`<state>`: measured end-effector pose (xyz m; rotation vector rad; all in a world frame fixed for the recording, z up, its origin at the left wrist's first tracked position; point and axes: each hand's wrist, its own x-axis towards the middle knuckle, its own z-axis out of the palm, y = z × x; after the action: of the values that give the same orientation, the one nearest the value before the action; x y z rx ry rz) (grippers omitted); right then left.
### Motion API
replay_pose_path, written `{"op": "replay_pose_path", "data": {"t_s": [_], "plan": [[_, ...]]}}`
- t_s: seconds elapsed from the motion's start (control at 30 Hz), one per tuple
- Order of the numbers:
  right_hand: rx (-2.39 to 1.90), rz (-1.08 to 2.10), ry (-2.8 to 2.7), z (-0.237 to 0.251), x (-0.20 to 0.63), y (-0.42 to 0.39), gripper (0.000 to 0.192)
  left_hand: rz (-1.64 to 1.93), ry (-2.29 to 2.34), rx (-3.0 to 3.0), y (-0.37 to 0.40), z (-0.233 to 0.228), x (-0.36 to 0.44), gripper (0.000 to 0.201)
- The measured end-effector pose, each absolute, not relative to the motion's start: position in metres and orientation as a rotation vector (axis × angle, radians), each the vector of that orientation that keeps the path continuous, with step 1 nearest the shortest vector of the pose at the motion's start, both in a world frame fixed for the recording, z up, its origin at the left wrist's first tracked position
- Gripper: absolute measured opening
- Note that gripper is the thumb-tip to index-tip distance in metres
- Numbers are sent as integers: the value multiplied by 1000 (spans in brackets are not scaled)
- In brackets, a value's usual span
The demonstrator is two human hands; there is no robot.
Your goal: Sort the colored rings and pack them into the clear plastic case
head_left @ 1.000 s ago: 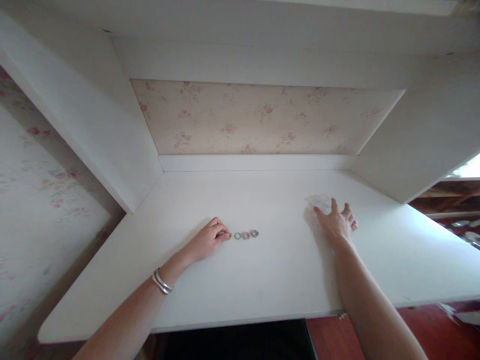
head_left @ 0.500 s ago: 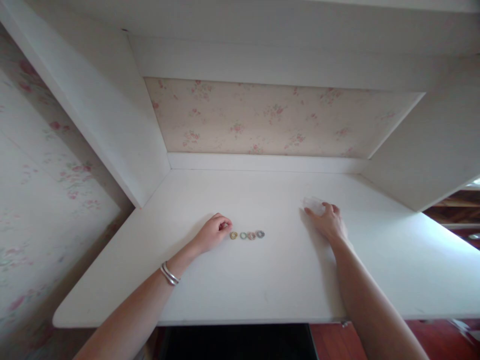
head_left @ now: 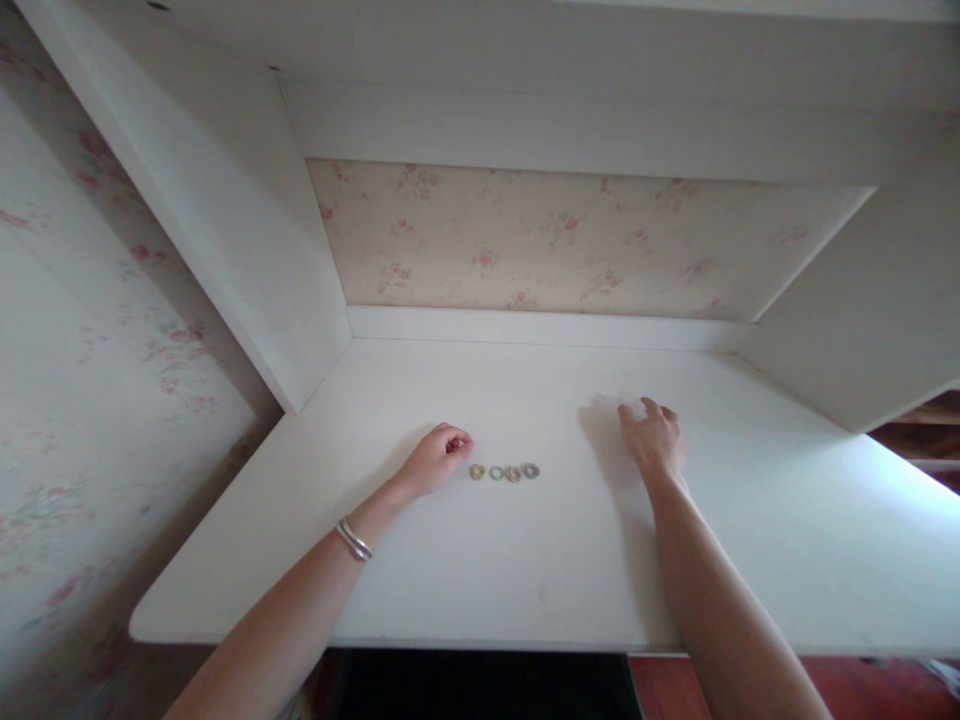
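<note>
White counter (head_left: 480, 570) filled most of view, its near edge & both forearms cut off at bottom. Right hand (head_left: 654, 440) lay w/ fingers bent over something pale, prob. clear plastic, too washed out to identify; couldn't tell if that grip held it. Left hand (head_left: 439, 458) rested curled, grip loosely closed, pinching nothing visible. Row of small coloured rings (head_left: 504, 471) sat just right of left knuckles, not touching, well apart from right hand
</note>
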<state>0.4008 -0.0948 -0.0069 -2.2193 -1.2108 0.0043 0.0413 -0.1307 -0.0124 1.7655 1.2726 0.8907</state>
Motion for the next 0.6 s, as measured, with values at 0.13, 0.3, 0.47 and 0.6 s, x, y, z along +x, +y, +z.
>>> {"op": "replay_pose_path", "data": {"t_s": [0.13, 0.3, 0.47, 0.6], "plan": [[-1812, 270, -1228, 5, 368, -100, 47, 930, 1222, 1532, -127, -5, 43, 34], [-1251, 531, -1380, 23, 291, -119, 39, 1088, 1054, 1331, -121, 7, 55, 46], [-1047, 628, -1617, 26, 243, -137, 36, 1168, 736, 1131, -118, 15, 72, 46], [-961, 604, -1770, 20, 240, -145, 36, 1102, 620, 1128, -121, 20, 71, 46]]}}
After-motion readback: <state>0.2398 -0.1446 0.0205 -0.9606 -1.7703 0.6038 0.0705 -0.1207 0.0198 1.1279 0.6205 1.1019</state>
